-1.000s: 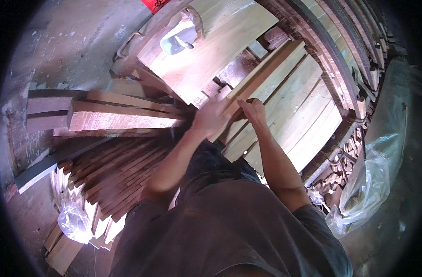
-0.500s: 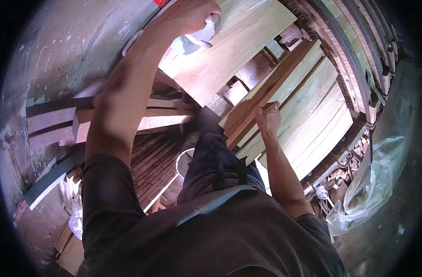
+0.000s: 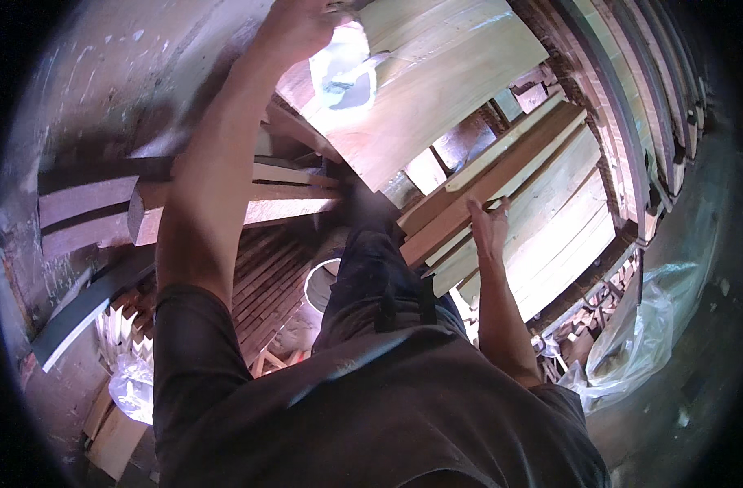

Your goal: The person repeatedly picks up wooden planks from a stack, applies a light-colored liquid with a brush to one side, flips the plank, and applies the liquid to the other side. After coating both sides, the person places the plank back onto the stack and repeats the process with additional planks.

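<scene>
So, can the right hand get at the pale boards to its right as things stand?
Probably yes: the right hand is close beside the pale boards, and nothing visible blocks the way.

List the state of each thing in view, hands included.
Tub: open-topped; contents unclear in the glare
Left hand: curled at the tub's upper edge
Long boards: lying side by side
Right hand: half-open over the boards; contact unclear
Wide board: lying flat
Plastic sheet: crumpled
Small bag: crumpled
</scene>
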Demonstrator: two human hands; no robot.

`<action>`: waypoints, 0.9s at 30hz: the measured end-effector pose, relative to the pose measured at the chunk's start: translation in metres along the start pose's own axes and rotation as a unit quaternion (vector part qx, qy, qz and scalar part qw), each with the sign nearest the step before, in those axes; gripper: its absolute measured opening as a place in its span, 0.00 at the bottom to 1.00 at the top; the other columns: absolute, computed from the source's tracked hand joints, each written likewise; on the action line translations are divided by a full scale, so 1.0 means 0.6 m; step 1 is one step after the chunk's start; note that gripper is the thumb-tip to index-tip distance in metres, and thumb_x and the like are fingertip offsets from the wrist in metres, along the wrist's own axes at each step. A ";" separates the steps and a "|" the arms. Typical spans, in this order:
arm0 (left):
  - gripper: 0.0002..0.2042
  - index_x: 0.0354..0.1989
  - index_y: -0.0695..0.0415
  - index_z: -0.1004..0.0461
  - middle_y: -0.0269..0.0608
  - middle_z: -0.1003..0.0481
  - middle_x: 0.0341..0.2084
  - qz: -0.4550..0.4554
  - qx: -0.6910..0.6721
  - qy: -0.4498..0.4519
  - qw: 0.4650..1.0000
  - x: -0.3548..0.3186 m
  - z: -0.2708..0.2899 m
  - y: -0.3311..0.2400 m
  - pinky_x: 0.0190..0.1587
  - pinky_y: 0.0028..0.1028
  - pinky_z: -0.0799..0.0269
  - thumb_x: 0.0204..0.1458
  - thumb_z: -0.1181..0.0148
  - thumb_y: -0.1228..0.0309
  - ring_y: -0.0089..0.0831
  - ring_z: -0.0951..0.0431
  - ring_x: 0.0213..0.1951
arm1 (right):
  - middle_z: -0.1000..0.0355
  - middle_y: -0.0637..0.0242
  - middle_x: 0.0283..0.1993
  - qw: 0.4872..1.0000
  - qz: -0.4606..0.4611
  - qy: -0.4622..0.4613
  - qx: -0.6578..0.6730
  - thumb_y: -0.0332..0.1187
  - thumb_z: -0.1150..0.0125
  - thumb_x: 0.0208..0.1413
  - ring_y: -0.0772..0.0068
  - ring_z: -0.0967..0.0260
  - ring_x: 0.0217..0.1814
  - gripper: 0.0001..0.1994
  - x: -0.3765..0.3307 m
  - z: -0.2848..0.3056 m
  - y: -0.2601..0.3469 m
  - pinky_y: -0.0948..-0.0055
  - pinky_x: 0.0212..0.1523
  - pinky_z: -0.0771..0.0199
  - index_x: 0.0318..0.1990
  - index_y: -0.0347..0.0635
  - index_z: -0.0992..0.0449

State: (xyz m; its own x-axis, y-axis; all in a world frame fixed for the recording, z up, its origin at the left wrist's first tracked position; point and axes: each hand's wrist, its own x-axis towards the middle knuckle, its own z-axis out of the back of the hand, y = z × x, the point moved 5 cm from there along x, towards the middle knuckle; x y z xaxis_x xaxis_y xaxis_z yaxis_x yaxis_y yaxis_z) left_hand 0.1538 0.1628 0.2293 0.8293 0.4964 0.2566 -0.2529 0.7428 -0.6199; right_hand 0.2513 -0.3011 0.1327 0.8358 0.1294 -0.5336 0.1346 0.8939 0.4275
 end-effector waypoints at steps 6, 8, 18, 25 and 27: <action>0.10 0.42 0.61 0.24 0.55 0.25 0.37 -0.064 0.052 -0.045 0.996 0.000 0.023 -0.076 0.47 0.42 0.28 0.51 0.42 0.75 0.51 0.24 0.43 | 0.34 0.53 0.55 0.881 0.434 -0.176 -0.065 0.29 0.34 0.51 0.52 0.32 0.47 0.32 -0.015 0.025 0.191 0.58 0.49 0.29 0.63 0.37 0.39; 0.10 0.42 0.60 0.23 0.55 0.25 0.38 -0.058 0.024 -0.007 0.998 0.007 0.006 -0.072 0.48 0.42 0.28 0.52 0.43 0.73 0.51 0.24 0.44 | 0.33 0.51 0.55 0.870 0.479 -0.109 -0.036 0.29 0.34 0.51 0.50 0.32 0.50 0.31 0.003 -0.016 0.286 0.55 0.52 0.29 0.64 0.39 0.38; 0.12 0.43 0.58 0.23 0.57 0.23 0.41 0.073 -0.026 0.123 0.989 0.013 0.004 -0.090 0.50 0.44 0.29 0.57 0.46 0.65 0.51 0.23 0.47 | 0.22 0.56 0.32 0.863 0.492 0.052 -0.097 0.36 0.36 0.54 0.54 0.22 0.38 0.09 0.045 -0.168 0.442 0.62 0.42 0.24 0.38 0.42 0.25; 0.17 0.52 0.54 0.25 0.57 0.24 0.45 0.117 -0.013 0.101 0.988 0.003 -0.007 -0.069 0.53 0.44 0.29 0.58 0.49 0.63 0.50 0.24 0.51 | 0.21 0.57 0.35 0.812 0.566 -0.013 -0.141 0.36 0.41 0.57 0.52 0.22 0.39 0.07 0.017 -0.151 0.469 0.59 0.39 0.23 0.40 0.47 0.22; 0.18 0.55 0.53 0.26 0.56 0.24 0.48 0.151 -0.015 0.130 0.980 0.004 -0.005 -0.070 0.54 0.44 0.30 0.58 0.49 0.63 0.50 0.25 0.52 | 0.21 0.58 0.34 0.802 0.571 -0.047 -0.167 0.34 0.42 0.56 0.54 0.22 0.37 0.06 0.028 -0.162 0.487 0.58 0.38 0.23 0.39 0.48 0.22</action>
State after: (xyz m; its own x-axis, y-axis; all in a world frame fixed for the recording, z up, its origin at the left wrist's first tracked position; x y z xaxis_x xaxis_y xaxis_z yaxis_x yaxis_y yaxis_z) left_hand 0.1679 0.1312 0.2538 0.8191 0.5571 -0.1369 -0.4945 0.5646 -0.6608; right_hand 0.2530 0.0042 0.1779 0.3506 0.9274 0.1304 -0.8848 0.2824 0.3705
